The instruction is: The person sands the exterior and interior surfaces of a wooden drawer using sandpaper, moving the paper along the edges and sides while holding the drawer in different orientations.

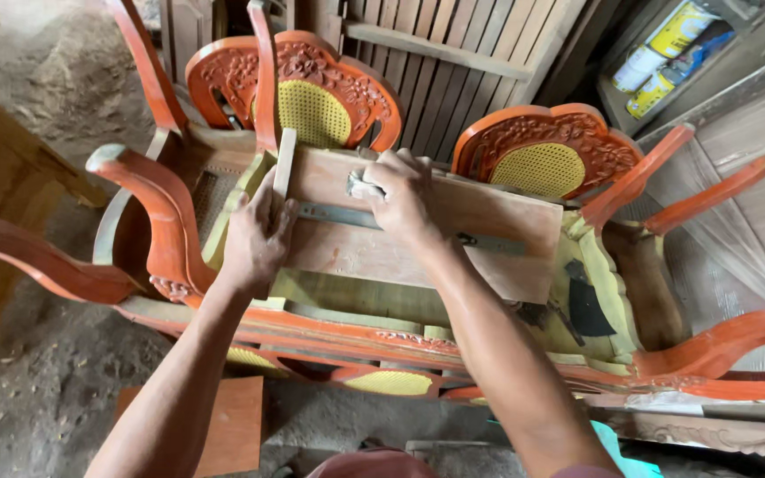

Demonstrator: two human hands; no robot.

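Head view, work surface: a bare wooden board (418, 239) lies flat across the seat frames of two orange carved chairs (329, 97), which serve in place of a bench; the frames carry it at both ends.
Head view, left hand (254, 239): its grip is closed over the board's left edge, thumb beside a thin upright wooden strip (284, 164), apparently to keep the board from sliding.
Head view, right hand (400, 195): fingers are pressed together on a small pale pad, perhaps abrasive paper (362, 186), palm bearing down on the board's upper face near its far edge.
Head view, metal strip (338, 215): a flat grey bar lies along the board between the hands.
Head view, surroundings: cans on a shelf (666, 53) stand upper right; dusty floor (37, 389) lies below.
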